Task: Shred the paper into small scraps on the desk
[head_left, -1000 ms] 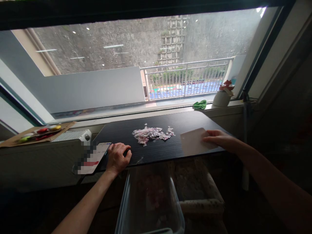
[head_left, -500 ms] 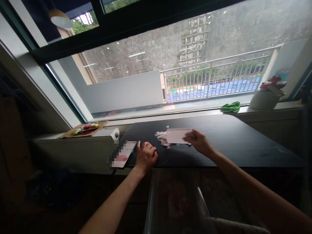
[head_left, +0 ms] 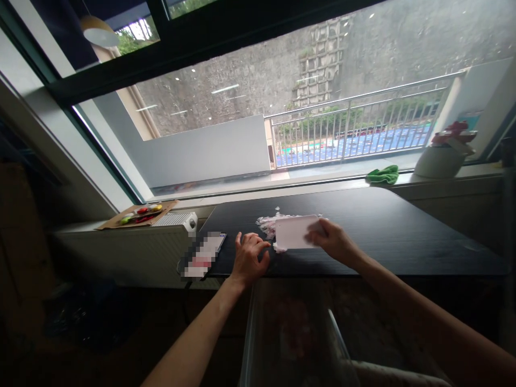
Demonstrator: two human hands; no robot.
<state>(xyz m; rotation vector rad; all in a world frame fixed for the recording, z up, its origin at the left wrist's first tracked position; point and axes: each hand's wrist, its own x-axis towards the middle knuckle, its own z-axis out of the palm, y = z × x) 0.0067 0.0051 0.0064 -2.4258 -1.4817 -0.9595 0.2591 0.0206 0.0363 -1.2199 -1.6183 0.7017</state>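
My right hand [head_left: 328, 235] grips the right end of a flat white rectangular plate [head_left: 295, 232], which stands tilted over the dark tabletop [head_left: 363, 215]. Pale pinkish-white scraps [head_left: 266, 224] lie in a loose heap behind the plate and at its left side, with a small clump at its lower left corner. What the scraps are made of, I cannot tell. Left of the plate, my left hand [head_left: 250, 255] is held over the table with its fingers apart and nothing in them. A phone [head_left: 205, 252], partly blurred out, rests at the table's left edge.
A clear plastic bin [head_left: 294, 333] stands below the table's front edge. On the windowsill are a green cloth [head_left: 382, 174] and a pale container with a red top [head_left: 443, 153]. A white radiator [head_left: 133, 252] at left bears cardboard [head_left: 113, 217] with colourful small items.
The white plate has come toward me in my right hand, with some scraps now at its near corner. My left hand has moved right, closer to the plate, and its fingers have spread.
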